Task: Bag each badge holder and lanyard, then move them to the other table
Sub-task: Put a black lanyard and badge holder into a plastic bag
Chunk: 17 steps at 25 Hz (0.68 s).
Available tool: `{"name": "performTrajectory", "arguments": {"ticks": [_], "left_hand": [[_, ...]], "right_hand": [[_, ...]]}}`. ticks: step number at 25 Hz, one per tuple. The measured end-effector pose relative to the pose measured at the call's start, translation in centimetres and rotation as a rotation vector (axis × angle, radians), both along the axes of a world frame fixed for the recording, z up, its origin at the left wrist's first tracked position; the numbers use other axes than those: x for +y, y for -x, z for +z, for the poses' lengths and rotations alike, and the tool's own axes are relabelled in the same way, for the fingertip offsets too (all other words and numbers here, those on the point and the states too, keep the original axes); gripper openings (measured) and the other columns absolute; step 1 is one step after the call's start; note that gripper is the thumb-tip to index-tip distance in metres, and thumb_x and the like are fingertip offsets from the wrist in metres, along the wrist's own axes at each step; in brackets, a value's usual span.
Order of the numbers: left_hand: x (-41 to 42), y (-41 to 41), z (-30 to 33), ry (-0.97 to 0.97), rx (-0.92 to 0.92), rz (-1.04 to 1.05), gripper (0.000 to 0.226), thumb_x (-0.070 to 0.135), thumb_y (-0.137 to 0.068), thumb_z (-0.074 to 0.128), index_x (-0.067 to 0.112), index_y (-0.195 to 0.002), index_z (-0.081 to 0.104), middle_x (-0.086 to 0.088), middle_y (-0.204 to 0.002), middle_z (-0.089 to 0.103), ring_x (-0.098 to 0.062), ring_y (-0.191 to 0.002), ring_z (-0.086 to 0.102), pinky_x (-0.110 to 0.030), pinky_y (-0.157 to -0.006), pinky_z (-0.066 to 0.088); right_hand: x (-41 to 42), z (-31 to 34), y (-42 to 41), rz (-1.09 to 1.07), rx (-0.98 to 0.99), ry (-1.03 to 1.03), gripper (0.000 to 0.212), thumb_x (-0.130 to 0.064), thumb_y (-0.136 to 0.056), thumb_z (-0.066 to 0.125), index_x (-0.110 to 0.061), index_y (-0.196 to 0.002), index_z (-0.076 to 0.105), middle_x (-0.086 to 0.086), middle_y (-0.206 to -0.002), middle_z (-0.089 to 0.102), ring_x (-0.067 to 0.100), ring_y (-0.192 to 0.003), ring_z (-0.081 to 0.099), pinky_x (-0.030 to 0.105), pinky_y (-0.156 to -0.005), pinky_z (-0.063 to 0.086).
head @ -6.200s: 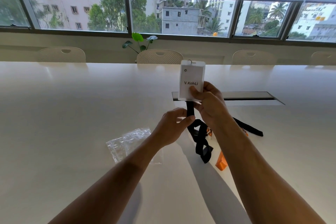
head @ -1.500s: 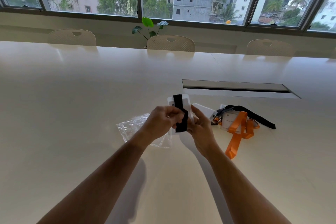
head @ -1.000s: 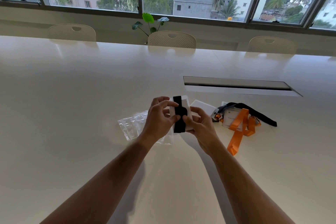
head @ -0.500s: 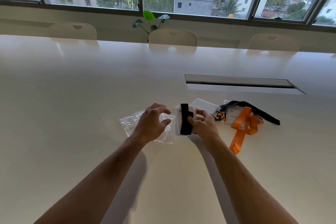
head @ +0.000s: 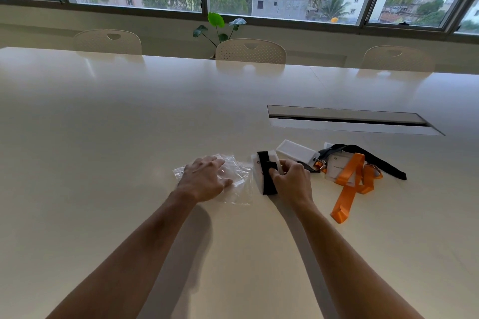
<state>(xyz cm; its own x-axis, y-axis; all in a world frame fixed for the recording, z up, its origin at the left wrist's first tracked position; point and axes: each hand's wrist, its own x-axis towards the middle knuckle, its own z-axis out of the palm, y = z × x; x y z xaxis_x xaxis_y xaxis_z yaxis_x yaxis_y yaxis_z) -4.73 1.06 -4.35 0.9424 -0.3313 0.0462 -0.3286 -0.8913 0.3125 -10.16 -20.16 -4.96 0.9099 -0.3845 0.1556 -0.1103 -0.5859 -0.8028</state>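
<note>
Head view: right hand (head: 291,180) grips a white badge holder (head: 256,172) wrapped in a black lanyard (head: 267,176), low over the white table (head: 129,124). Left hand (head: 204,180) rests flat, fingers relaxed, on clear plastic bags (head: 241,179) just left of it. Broad bare tabletop left and ahead. Orange lanyard (head: 347,184), more holders near right. Print unreadable.

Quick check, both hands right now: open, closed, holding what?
Left hand: open, fingers spread flat on the clear plastic bags.
Right hand: closed, gripping the badge holder wrapped in its black lanyard.
</note>
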Motion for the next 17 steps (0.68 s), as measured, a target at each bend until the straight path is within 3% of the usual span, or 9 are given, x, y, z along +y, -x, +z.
{"name": "performTrajectory", "arguments": {"ticks": [3, 5, 9, 14, 17], "left_hand": [[0.3, -0.4, 0.0, -0.036, 0.0, 0.021, 0.068, 0.062, -0.081, 0.059, 0.031, -0.14, 0.043, 0.003, -0.148, 0.043, -0.021, -0.137, 0.035, -0.041, -0.106, 0.028], [0.5, -0.8, 0.0, -0.059, 0.01, 0.047, 0.075, 0.068, -0.075, 0.06, 0.034, -0.14, 0.041, 0.002, -0.145, 0.046, -0.023, -0.134, 0.035, -0.043, -0.1, 0.029], [0.4, -1.5, -0.3, -0.056, 0.005, 0.109, 0.072, 0.073, -0.079, 0.049, 0.033, -0.139, 0.044, 0.0, -0.144, 0.045, -0.023, -0.131, 0.033, -0.042, -0.092, 0.027], [-0.2, -2.4, -0.9, 0.044, -0.123, 0.263, 0.033, 0.038, -0.091, 0.052, 0.026, -0.121, 0.062, -0.004, -0.127, 0.057, -0.026, -0.122, 0.041, -0.04, -0.096, 0.03], [-0.3, -2.7, -0.6, 0.153, -0.135, 0.305, 0.023, 0.032, -0.088, 0.061, 0.025, -0.108, 0.067, -0.003, -0.113, 0.065, -0.027, -0.116, 0.047, -0.039, -0.092, 0.031]], "right_hand": [[0.1, -0.3, 0.0, -0.022, -0.032, 0.121, 0.038, -0.018, -0.09, 0.066, -0.005, -0.125, 0.061, 0.014, -0.116, 0.067, 0.027, -0.107, 0.06, 0.041, -0.093, 0.052], [-0.1, -0.5, 0.1, -0.019, -0.021, 0.165, 0.041, -0.021, -0.09, 0.065, -0.007, -0.128, 0.059, 0.015, -0.118, 0.066, 0.029, -0.11, 0.058, 0.046, -0.096, 0.05], [-0.3, -0.4, 0.3, 0.002, -0.032, 0.122, 0.041, -0.022, -0.09, 0.066, -0.006, -0.127, 0.06, 0.016, -0.117, 0.067, 0.027, -0.108, 0.06, 0.045, -0.094, 0.052], [-0.4, -0.1, 0.2, 0.002, -0.054, 0.117, 0.038, -0.022, -0.09, 0.066, -0.007, -0.124, 0.063, 0.013, -0.114, 0.069, 0.019, -0.098, 0.06, 0.028, -0.082, 0.049], [-0.7, 0.2, 0.2, -0.023, -0.08, 0.069, 0.044, -0.026, -0.091, 0.066, -0.006, -0.129, 0.059, 0.014, -0.122, 0.065, 0.022, -0.109, 0.06, 0.034, -0.091, 0.052]]}}
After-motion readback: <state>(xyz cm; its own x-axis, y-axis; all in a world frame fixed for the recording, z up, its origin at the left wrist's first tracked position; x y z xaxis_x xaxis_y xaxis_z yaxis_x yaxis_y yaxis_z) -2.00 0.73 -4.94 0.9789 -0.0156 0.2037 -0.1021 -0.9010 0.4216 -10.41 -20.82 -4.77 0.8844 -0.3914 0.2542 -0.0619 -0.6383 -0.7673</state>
